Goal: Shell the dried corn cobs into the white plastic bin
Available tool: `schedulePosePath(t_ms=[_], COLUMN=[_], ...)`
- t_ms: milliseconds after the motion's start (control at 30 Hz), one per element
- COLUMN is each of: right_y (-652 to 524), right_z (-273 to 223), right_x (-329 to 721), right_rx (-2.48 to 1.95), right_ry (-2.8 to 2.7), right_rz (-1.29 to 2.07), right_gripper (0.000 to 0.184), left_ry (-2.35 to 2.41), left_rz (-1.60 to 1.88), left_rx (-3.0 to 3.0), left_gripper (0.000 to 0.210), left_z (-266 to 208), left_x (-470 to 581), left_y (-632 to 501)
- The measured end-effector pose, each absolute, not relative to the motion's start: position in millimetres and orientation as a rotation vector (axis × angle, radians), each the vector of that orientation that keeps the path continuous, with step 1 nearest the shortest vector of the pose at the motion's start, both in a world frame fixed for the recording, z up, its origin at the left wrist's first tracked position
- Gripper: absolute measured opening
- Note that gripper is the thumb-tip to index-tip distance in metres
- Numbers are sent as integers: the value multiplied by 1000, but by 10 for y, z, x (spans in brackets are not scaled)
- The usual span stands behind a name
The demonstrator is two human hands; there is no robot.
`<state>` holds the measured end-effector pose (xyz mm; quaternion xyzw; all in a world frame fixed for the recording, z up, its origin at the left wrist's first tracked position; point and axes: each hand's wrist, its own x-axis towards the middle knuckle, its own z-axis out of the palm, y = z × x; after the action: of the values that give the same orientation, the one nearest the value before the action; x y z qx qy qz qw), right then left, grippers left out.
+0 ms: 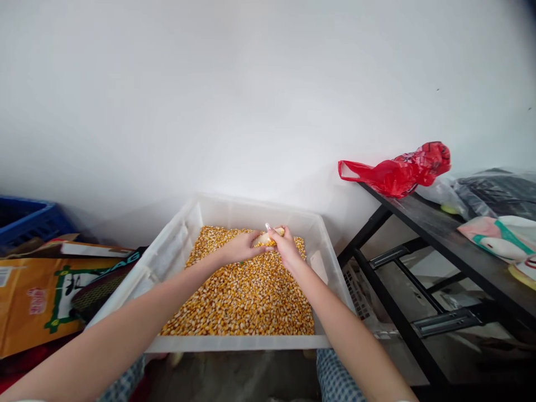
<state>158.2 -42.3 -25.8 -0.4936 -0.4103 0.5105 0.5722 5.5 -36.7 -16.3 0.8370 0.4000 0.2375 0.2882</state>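
Note:
A partly shelled corn cob [263, 239] is held between my two hands, above loose corn kernels. My left hand [242, 248] wraps round its left end, with the fingers partly hidden. On the other side, my right hand [287, 245] grips the right end, the thumb pressed near the top. Something small and white shows at that thumb's tip; I cannot make out what it is. Yellow and whitish corn kernels [251, 296] lie deep in a translucent white plastic bin [234, 343], right below the hands.
A black metal-framed table [452, 243] stands at the right, with a crumpled red plastic bag [402, 170] on its corner. An orange printed carton [25, 307] and a blue crate [37, 220] are at the left. Behind the bin rises a white wall [251, 100].

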Motion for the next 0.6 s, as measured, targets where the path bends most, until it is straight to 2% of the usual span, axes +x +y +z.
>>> schedulePosePath(t_ms=[100,267,500,600], right_y=[-399,-373,-347,-347], right_z=[-258,-195,-332,-276], right_x=[1638,1805,1735,1790], right_rx=[-1155,-913,-1146,-1051], right_ry=[-1007,-1077,-1007,-1059], right_rz=[1248,1622,1405,1552], right_gripper=[40,34,35,36], left_ry=[1083,988,1074,1022], left_rz=[626,635,565,571], left_rx=[2256,2083,2179,2106], left_gripper=[56,54,55,55], left_z=[-197,-205,-232,-242], left_x=[62,-21,-22,-22], left_y=[-360,-261,-295,-267])
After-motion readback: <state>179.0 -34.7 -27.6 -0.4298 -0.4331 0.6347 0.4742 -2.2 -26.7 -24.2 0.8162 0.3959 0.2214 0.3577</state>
